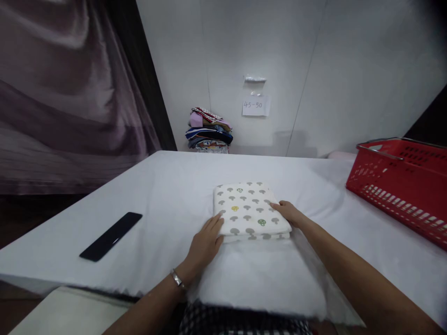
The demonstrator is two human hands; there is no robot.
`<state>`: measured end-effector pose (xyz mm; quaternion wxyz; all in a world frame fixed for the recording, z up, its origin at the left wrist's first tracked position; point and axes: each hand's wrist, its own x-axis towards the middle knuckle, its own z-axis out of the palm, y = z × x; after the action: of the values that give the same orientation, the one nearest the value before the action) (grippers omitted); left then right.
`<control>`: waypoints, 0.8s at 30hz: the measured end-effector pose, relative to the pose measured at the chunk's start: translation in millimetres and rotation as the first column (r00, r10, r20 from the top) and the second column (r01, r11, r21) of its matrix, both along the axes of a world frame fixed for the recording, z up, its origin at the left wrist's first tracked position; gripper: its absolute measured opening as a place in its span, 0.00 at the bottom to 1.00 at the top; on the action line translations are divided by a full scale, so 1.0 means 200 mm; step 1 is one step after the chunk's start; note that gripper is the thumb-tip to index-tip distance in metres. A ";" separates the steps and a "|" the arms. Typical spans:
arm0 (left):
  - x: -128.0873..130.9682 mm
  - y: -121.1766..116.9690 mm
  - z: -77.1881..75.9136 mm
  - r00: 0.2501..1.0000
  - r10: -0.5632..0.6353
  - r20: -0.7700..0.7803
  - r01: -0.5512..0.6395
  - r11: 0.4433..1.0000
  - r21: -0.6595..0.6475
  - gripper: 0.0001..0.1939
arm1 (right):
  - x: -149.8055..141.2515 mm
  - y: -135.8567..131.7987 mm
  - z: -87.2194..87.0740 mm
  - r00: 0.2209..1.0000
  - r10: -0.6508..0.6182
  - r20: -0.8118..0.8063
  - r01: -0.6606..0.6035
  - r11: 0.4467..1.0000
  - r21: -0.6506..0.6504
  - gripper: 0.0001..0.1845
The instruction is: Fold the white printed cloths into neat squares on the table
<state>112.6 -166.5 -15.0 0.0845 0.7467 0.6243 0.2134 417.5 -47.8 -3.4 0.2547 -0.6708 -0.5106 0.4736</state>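
Note:
A folded white cloth point(249, 209) with grey, green and yellow mushroom prints lies flat on the white-covered table in front of me, its folded layers showing along the near edge. My left hand point(208, 237), a silver band at its wrist, grips the cloth's left side near the front corner, fingers on top and thumb lower at the near edge. On the opposite side my right hand point(287, 212) holds the right edge, with fingertips resting on the printed top. The undersides of both hands are hidden.
A flat black slab point(111, 236), perhaps a phone, lies to the left on the table point(174, 186). A red plastic basket point(401, 186) with a metal handle stands at the right. Behind the far edge rises a pile of folded fabrics point(209, 132), near a wall paper point(254, 105) reading "45-50".

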 end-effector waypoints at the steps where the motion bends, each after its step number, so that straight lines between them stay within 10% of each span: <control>1: -0.02 0.02 0.01 1.000 0.022 -0.003 -0.022 1.000 0.002 0.25 | -0.01 -0.01 0.00 1.000 0.001 -0.009 -0.001 1.000 0.001 0.23; 12: -0.41 0.31 0.07 0.955 0.295 -0.022 -0.295 0.952 -0.080 0.23 | -0.35 -0.30 -0.08 0.798 -0.052 -0.601 -0.030 0.992 -0.126 0.19; 18: -0.27 0.18 0.10 0.985 0.115 -0.128 -0.110 0.993 0.043 0.32 | -0.31 -0.31 -0.09 0.734 -0.057 -0.676 -0.040 0.991 -0.127 0.20; 24: 0.03 -0.03 0.09 0.893 -0.320 -0.317 0.352 0.935 0.045 0.35 | -0.25 -0.31 -0.06 0.621 -0.071 -0.780 -0.026 0.994 -0.110 0.14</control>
<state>118.5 -173.3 3.9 -0.0153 0.8705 0.4796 0.1091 367.1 -109.6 -15.7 0.4197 -0.4174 -0.3135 0.7425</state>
